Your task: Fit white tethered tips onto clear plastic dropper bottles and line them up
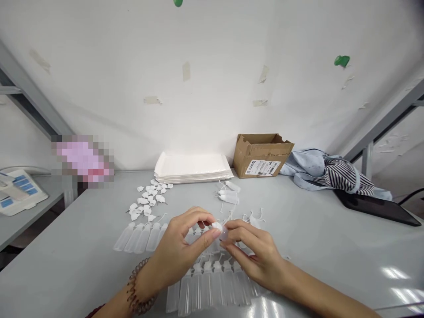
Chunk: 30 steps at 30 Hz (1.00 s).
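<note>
Between the fingertips of my left hand [185, 240] is a small white cap [216, 226]. My right hand [253, 245] grips a translucent plastic squeeze bottle [224, 233], its end meeting the cap; most of the bottle is hidden by the fingers. Below my hands lies a row of clear bottles [207, 287], side by side with their necks pointing away from me. Another row of bottles [143, 238] runs behind my left hand, partly covered by it. Loose white caps [147, 201], some with thin dark needle tips, are scattered beyond it.
A few bottles with needle tips [229, 196] lie farther back on the grey table [331, 256]. Against the wall are a stack of white envelopes [194, 170] and an open cardboard box [261, 157]. Blue cloth [304, 165] and a black tablet-like slab [377, 207] sit right.
</note>
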{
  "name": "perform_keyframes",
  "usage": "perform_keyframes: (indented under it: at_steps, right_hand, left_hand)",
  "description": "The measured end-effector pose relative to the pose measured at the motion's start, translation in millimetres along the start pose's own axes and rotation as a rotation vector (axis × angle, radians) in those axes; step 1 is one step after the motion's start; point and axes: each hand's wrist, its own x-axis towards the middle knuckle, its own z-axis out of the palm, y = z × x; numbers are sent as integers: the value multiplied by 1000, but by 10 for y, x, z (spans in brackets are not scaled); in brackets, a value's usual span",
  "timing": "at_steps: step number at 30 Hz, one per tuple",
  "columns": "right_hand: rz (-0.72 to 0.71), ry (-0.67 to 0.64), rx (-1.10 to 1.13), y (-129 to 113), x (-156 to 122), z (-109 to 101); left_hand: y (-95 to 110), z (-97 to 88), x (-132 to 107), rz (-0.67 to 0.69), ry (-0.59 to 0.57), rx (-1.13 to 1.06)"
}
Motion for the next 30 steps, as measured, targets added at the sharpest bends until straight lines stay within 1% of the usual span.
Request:
perform_keyframes:
  at_steps: [2, 4, 6, 7, 8, 10, 12, 14, 17, 21, 23, 25, 27, 28, 30]
  right_hand:
    - [107, -42, 122, -14, 5, -4]
    - [240, -94, 223, -34, 7, -6]
    - [300, -105, 249, -46, 9, -6]
    - [283, -91, 231, -46, 11, -5]
    - [237, -71, 196, -41, 12, -4]
    - [110, -48, 94, -21, 15, -3]
    - [-5, -64, -17, 4, 16, -4]
    - [-61, -92, -99, 24, 13, -7]
    - [-56, -98, -99, 36, 1, -19]
    - [56, -100, 10, 32, -8, -38]
    - [70, -115, 19, 27, -5, -42]
    - [17, -123, -20, 23, 1, -39]
    - [-51, -125, -105, 24, 4, -34]
    - [-76, -126, -152, 26, 3, -31]
    - [-102, -124, -213, 32, -1, -31]
  left_hand:
    - [-5, -23, 1, 64, -49, 31]
    - [-9, -45, 7, 91, -99, 24]
    - [-11, -55, 13, 90, -110, 28]
    - [-13, -52, 15, 81, -93, 40]
    - [-14, -44, 17, 68, -61, 59]
    - [-22, -14, 17, 33, -4, 100]
    - [-35, 18, 14, 8, 4, 121]
    - [-47, 34, 11, 10, -22, 132]
    - [-49, 12, 12, 68, -72, 156]
    - [-29, -46, 26, 136, -139, 181]
    - [-21, -52, 34, 101, -133, 191]
    - [-18, -35, 36, 17, -109, 207]
    - [-16, -7, 32, -58, -96, 219]
    - [-16, 7, 29, -75, -99, 219]
    - [-17, 24, 22, -67, -112, 216]
